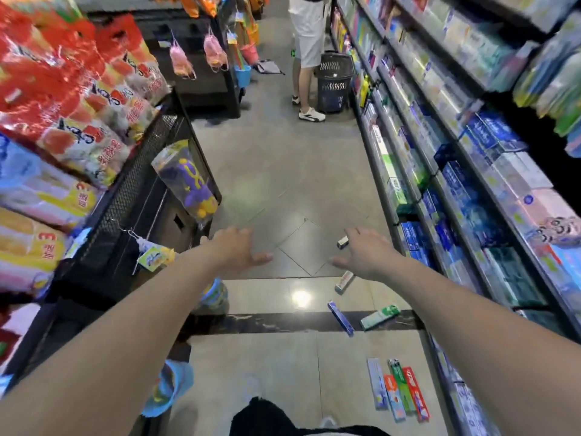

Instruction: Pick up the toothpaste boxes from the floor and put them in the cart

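Observation:
Several toothpaste boxes lie scattered on the tiled floor along the right shelf. A cluster of boxes (398, 390) lies near my feet at the lower right. Farther up lie a blue box (340, 317), a green-and-white box (379, 316), a pale box (344, 281) and a small box (342, 242). My left hand (236, 248) and my right hand (364, 250) are stretched out in front of me above the floor, fingers relaxed, holding nothing. A dark shopping basket cart (334, 83) stands far down the aisle.
A person in white shorts (306, 42) stands beside the basket cart at the far end. Shelves of boxed goods (471, 171) run along the right. A black mesh rack (147, 190) with snack bags and hanging toys lines the left.

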A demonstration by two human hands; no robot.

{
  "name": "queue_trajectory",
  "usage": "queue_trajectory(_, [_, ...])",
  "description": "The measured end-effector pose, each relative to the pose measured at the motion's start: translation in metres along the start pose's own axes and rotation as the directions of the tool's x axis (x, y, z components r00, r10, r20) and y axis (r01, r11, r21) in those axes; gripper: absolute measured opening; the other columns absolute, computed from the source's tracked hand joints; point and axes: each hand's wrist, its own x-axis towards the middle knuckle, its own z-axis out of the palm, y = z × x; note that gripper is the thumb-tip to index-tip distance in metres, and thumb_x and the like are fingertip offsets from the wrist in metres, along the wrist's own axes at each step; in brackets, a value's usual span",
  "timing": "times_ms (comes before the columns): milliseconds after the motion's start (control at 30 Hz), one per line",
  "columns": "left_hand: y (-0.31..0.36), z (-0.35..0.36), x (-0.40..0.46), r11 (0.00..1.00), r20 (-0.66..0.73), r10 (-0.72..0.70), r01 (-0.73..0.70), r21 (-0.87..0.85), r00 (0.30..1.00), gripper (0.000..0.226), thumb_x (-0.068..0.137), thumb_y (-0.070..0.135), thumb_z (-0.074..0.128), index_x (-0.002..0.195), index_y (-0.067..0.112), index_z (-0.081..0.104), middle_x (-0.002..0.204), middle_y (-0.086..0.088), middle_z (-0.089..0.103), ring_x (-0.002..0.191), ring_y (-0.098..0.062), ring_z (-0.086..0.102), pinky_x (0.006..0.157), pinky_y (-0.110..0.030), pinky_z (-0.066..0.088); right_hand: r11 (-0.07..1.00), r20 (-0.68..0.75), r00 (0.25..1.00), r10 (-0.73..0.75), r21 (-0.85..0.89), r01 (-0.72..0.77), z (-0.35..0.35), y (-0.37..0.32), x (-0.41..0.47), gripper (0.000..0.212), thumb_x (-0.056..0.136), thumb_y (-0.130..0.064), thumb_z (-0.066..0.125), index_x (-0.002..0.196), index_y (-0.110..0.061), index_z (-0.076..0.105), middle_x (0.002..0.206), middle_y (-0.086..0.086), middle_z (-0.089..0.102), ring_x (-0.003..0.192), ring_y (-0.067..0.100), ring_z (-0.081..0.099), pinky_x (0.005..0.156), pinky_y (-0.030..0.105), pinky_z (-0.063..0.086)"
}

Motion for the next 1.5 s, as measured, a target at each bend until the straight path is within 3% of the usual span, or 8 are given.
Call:
queue_trajectory(400, [-0.063,-0.073,0.226,0.975,0.076,0.208,-0.213,0.068,0.975,0.090,0.087,0.076,0.043,0.153,0.016,0.026,0.156,-0.009,0.032,0.141,-0.031,0.036,0.113,-0.052,0.032,0.985,0.077,0.983,0.169,0.028,-0.171,-0.033,-0.037,0.178,0.084,0.090,-0.064,0.052,0.150,-0.010,0.028,0.153,0.011,0.035,0.137,0.030,0.035,0.110,0.042,0.033])
queue_trajectory(633, [-0.065,-0.124,0.337,0.949,0.149,0.269,-0.288,0.127,0.952,0.090,0.086,0.078,0.040,0.153,0.018,0.026,0.157,-0.008,0.030,0.143,-0.032,0.033,0.113,-0.053,0.030,0.950,0.036,0.954,0.297,0.095,-0.299,-0.057,-0.030,0.250,0.077,0.089,-0.062,0.055,0.145,-0.014,0.034,0.142,0.010,0.045,0.131,0.030,0.040,0.105,0.041,0.035])
queue_trajectory(833, [0.007,-0.151,0.406,0.896,0.228,0.376,-0.415,0.158,0.898,0.093,0.086,0.078,0.040,0.155,0.018,0.019,0.160,-0.010,0.023,0.145,-0.033,0.029,0.113,-0.055,0.032,0.895,0.065,0.910,0.410,0.163,-0.415,-0.067,0.007,0.275,0.078,0.090,-0.061,0.056,0.146,-0.012,0.032,0.148,0.011,0.039,0.135,0.031,0.037,0.109,0.041,0.031])
queue_trajectory(1200, [0.189,-0.201,0.468,0.665,0.309,0.591,-0.667,0.336,0.745,0.088,0.087,0.076,0.040,0.151,0.017,0.029,0.153,-0.010,0.035,0.138,-0.034,0.039,0.111,-0.052,0.033,0.753,0.083,0.796,0.600,0.280,-0.596,-0.095,0.126,0.308,0.078,0.087,-0.062,0.059,0.143,-0.014,0.036,0.143,0.012,0.042,0.132,0.032,0.039,0.108,0.044,0.035])
queue_trajectory(1500, [0.294,-0.213,0.516,0.434,0.434,0.642,-0.766,0.474,0.632,0.087,0.088,0.076,0.038,0.152,0.018,0.027,0.154,-0.010,0.033,0.140,-0.033,0.035,0.113,-0.054,0.028,0.521,0.168,0.639,0.751,0.444,-0.729,-0.079,0.190,0.318,0.079,0.088,-0.063,0.055,0.146,-0.015,0.032,0.144,0.011,0.040,0.133,0.031,0.038,0.108,0.044,0.033])
